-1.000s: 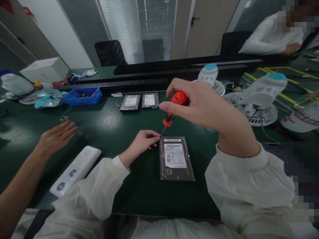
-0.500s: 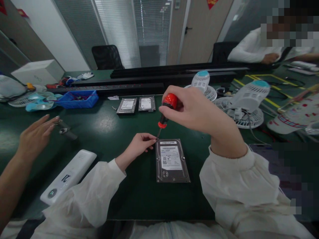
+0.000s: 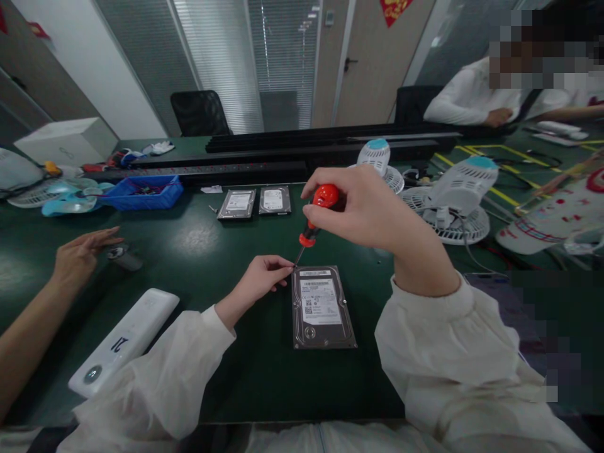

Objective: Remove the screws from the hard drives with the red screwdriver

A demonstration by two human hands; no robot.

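Observation:
A hard drive (image 3: 322, 330) lies flat in front of me, its labelled face up. My right hand (image 3: 365, 211) is closed around the red-and-black handle of a screwdriver (image 3: 307, 239), held at a slant above the drive's far left corner. The screwdriver's thin shaft runs down to that corner. There my left hand (image 3: 265, 277) pinches thumb and forefinger together right beside the tip. Whatever lies between those fingertips is too small or hidden to make out.
Two more hard drives (image 3: 236, 204) lie farther back, near a blue tray (image 3: 144, 194) of small parts. Another person's hand (image 3: 78, 255) is at the left by a grey cylinder (image 3: 125, 257). A white power bank (image 3: 125, 340) lies nearer me. White fans (image 3: 455, 195) stand right; a co-worker (image 3: 465, 94) sits beyond.
The view has shifted slightly. The other person's hand at the left has moved a little over the grey cylinder. My hands and the screwdriver stay at the same corner of the drive.

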